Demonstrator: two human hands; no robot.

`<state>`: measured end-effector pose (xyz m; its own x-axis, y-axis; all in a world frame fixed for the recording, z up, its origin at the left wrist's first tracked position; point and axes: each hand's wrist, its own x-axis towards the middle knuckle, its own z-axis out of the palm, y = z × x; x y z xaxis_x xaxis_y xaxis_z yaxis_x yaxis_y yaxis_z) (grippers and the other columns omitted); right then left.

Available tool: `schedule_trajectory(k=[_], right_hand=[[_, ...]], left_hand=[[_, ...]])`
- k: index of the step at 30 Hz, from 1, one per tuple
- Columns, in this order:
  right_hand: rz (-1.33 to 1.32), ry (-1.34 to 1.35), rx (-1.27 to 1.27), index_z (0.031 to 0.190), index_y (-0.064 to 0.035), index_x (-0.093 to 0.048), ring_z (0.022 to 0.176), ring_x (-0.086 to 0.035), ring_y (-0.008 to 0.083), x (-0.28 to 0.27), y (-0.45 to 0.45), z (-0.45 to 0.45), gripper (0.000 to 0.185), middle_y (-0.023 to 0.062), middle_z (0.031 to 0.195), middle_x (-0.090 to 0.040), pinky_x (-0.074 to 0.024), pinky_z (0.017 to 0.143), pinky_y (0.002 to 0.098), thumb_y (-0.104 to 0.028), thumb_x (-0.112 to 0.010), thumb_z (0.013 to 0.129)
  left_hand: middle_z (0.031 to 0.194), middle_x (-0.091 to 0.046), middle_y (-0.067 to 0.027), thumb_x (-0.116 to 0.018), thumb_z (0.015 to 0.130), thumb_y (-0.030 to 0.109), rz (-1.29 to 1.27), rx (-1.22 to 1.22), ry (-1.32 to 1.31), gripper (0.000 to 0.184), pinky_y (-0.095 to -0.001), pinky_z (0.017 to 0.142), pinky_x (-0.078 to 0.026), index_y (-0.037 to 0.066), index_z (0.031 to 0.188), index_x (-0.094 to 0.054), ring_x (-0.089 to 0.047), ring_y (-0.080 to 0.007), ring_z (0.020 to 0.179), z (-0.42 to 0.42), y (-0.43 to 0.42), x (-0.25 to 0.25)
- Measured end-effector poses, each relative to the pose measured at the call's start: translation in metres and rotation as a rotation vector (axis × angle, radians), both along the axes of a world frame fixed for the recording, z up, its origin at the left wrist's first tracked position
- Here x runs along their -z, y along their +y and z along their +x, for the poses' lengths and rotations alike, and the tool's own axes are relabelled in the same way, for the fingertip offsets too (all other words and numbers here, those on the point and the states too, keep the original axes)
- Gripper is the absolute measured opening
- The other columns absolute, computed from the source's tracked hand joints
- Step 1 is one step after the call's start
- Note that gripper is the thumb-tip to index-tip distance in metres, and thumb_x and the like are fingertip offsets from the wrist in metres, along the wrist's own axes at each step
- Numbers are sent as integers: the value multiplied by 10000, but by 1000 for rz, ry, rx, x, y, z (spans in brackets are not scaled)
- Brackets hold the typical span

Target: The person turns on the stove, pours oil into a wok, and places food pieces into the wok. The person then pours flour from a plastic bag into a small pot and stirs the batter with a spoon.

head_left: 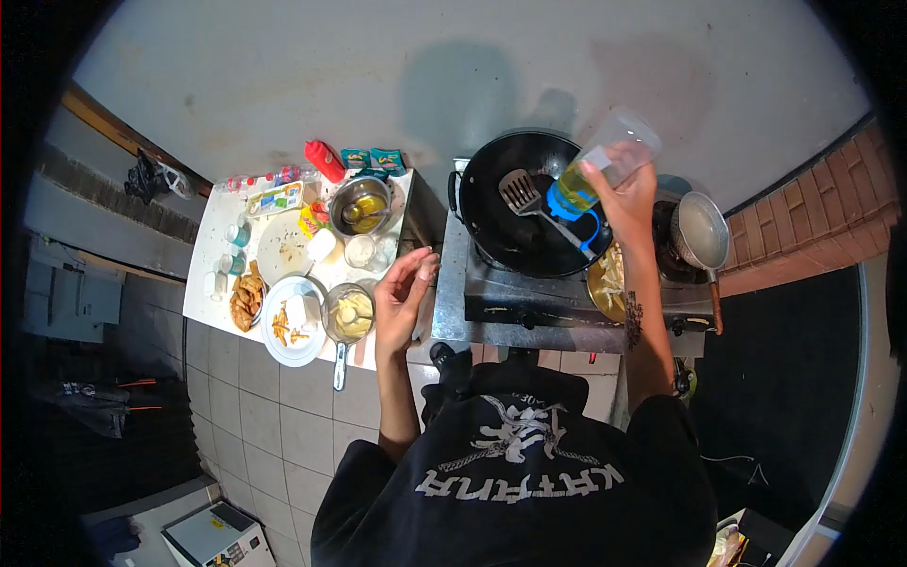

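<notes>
My right hand (628,194) is closed around a clear plastic bottle (628,151) with a blue cap, part full of yellow liquid. The bottle is tilted cap-down over a black wok (487,222) on the stove. Whether any liquid runs out, I cannot tell. Inside the wok rests a slotted spatula (520,192), its blue-tipped handle leaning toward the right rim. My left hand (404,293) is raised between table and stove, fingers loosely bent and apart from the thumb, holding nothing visible. Close to it is a small pan (338,331) of pale yellow slices.
Partly behind my right forearm sits a pan of pale food (605,282). A saucepan (701,230) stands at the stove's right. The left table (210,288) carries a metal bowl (345,196), a white plate (288,357), fried pieces (247,298), jars and a red bottle (324,161).
</notes>
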<state>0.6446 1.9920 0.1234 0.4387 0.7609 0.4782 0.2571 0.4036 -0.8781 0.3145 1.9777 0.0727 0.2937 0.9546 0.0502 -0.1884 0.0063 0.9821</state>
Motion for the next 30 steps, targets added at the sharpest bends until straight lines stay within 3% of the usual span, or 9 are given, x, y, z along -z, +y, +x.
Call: schedule_trajectory(k=[7, 22, 30], right_hand=[[-53, 212, 285, 1061, -18, -465, 978, -562, 179, -2, -23, 19, 472, 106, 1017, -558, -460, 836, 286, -92, -800, 736], [-83, -133, 419, 1039, -28, -471, 881, -544, 143, -6, -37, 2, 443, 64, 926, -551, -442, 820, 283, -99, -797, 748], [149, 341, 553, 1022, -31, -466, 847, -578, 142, 11, -29, -25, 373, 84, 956, -580, -498, 760, 289, -116, -756, 803]], left_hand=[[1152, -610, -146, -583, 932, 132, 6, 18, -18, 327, -323, 922, -451, -24, 1216, -539, -591, -197, 1039, -3, 1, 7], [1108, -630, -112, -593, 921, 93, -38, 117, -60, 295, -313, 936, -454, -20, 1192, -562, -588, -168, 1037, -4, 17, 11], [1027, -643, -54, -599, 921, 96, -159, 289, -39, 295, -235, 863, -454, -6, 1197, -574, -593, -97, 957, -25, 28, 22]])
